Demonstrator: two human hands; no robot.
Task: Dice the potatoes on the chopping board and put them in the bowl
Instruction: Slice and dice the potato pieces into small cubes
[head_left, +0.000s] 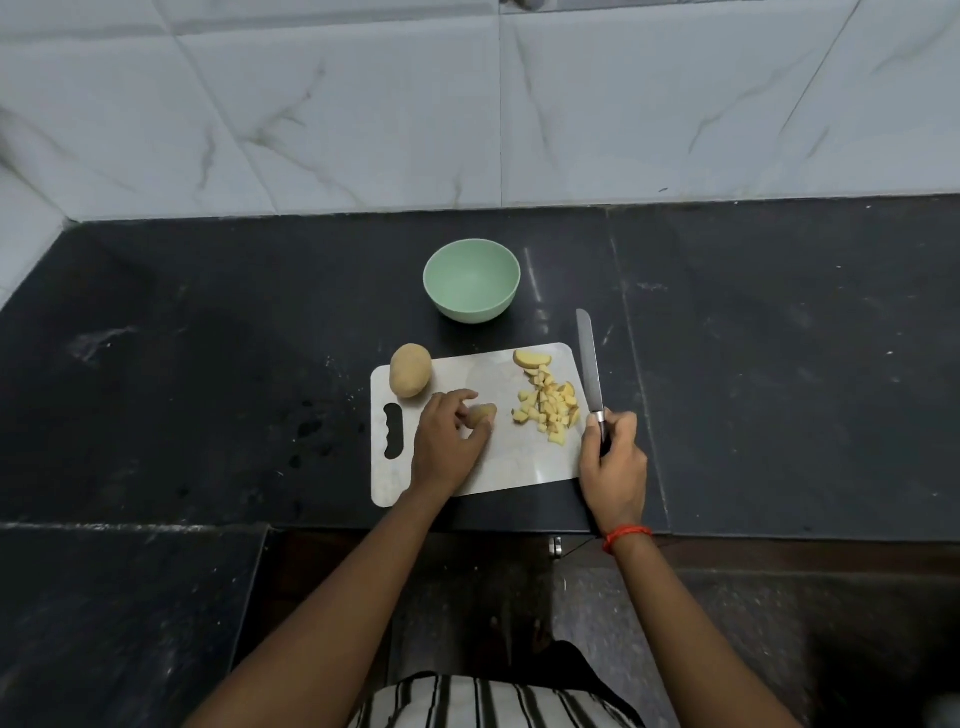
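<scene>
We log left hand (449, 436) curled round a potato piece (484, 413) mid chopping board (498, 467); right hand (613, 457) grips knife (589, 358) at its right edge. Diced potato (548, 408) lies between them, whole potato (410, 370) far-left, bowl (470, 310) beyond.

Left grip (449, 436) holds potato piece (483, 414); right grip (615, 457) holds knife (589, 364).

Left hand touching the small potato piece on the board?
Touching. The head view shows the left hand with its fingers curled round the potato piece, no gap between them.
</scene>
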